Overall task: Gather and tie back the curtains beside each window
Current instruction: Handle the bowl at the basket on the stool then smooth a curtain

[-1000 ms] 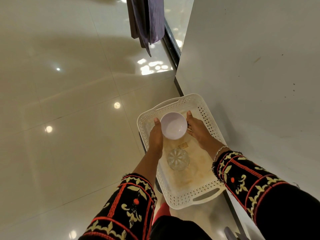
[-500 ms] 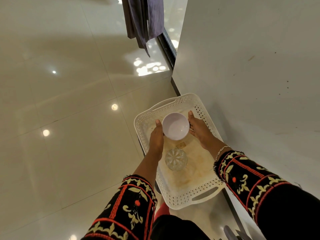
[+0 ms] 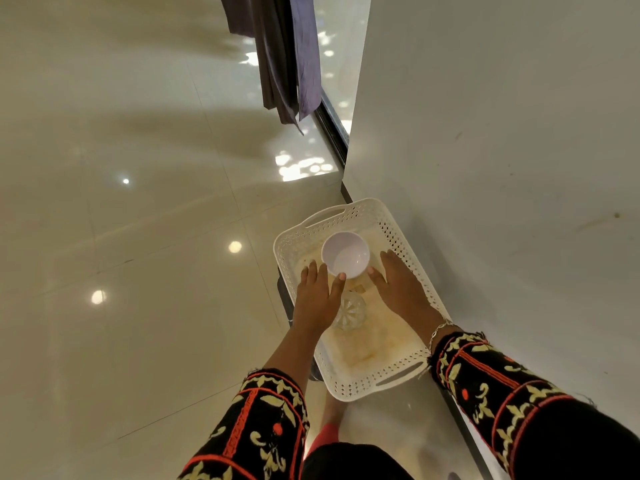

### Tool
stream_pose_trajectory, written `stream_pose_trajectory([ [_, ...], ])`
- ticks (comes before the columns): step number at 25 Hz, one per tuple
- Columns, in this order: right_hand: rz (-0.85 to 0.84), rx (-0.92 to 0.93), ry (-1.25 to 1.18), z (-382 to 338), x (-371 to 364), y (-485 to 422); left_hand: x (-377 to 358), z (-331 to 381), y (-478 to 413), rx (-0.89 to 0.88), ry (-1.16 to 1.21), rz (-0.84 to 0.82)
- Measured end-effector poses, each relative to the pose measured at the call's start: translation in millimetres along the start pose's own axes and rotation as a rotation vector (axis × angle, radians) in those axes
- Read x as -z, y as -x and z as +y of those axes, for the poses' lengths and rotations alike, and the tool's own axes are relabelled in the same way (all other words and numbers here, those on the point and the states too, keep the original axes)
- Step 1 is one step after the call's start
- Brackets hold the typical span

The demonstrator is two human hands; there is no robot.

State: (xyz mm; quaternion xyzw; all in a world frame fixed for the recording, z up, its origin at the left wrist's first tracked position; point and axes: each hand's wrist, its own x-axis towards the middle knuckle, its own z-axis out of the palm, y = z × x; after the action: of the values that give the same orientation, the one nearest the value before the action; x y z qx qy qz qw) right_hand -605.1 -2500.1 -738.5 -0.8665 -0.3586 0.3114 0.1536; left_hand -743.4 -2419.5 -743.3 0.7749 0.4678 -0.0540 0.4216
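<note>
A dark purple-grey curtain [image 3: 277,57] hangs at the top of the head view, its hem just above the glossy floor beside a dark window frame [image 3: 334,129]. Both my hands are far from it, low over a white perforated tray [image 3: 360,393]. My left hand [image 3: 317,299] lies flat with straight fingers, its thumb tip touching the near rim of a pale lilac bowl [image 3: 344,254] standing in the tray. To the right of the bowl, my right hand [image 3: 398,285] is also flat, its thumb close to the bowl.
A clear ribbed glass dish [image 3: 349,311] sits in the tray, partly under my left hand. A white wall [image 3: 502,133] rises close on the right. Shiny cream floor tiles [image 3: 138,237] spread to the left. The tray rests on a dark stand.
The bowl, held between both hands before, now stands farther back in the tray. Both hands have let go, flattened and drawn back toward me. The view has tilted up, showing more of the curtain.
</note>
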Motion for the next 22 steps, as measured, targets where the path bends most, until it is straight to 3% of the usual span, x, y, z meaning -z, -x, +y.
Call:
stream_pose_trajectory([
  [6,0.009,-0.002,0.055,17.8,0.2,89.6,-11.6,3.0,78.5,-0.062,-0.25,0.013],
  [13,0.068,0.019,0.158,49.7,-2.9,221.3,-45.3,5.5,198.6,-0.165,-0.399,0.044],
  [22,0.143,-0.025,0.065,56.9,-6.0,346.3,-64.4,9.4,315.6,-0.235,-0.487,0.022],
])
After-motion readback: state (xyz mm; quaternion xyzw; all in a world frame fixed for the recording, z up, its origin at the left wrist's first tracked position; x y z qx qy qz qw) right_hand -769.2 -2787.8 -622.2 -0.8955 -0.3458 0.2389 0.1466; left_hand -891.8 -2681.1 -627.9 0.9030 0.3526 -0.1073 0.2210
